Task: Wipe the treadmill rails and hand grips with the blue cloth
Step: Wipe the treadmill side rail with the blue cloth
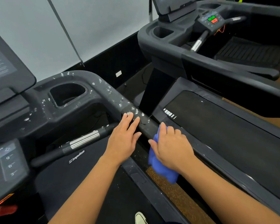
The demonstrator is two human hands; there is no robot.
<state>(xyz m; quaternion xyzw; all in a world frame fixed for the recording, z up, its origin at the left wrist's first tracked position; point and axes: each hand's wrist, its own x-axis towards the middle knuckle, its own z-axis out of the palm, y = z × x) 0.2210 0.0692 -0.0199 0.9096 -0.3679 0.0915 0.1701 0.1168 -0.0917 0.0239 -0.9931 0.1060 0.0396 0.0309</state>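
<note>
Clutching the blue cloth (162,168) in the right hand (171,147) against the speckled rail (113,92) for scrubbing, with the left hand (124,138) laid flat, released, just farther along, seemingly bracing.

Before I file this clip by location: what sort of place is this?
Probably a gym: one treadmill's rail, a second treadmill alongside, and a console with green and red buttons.

We see a matt dark plastic rail (115,96) flecked white, a soft blue cloth (162,170), and a shiny metal band on the hand grip (86,139)
</note>
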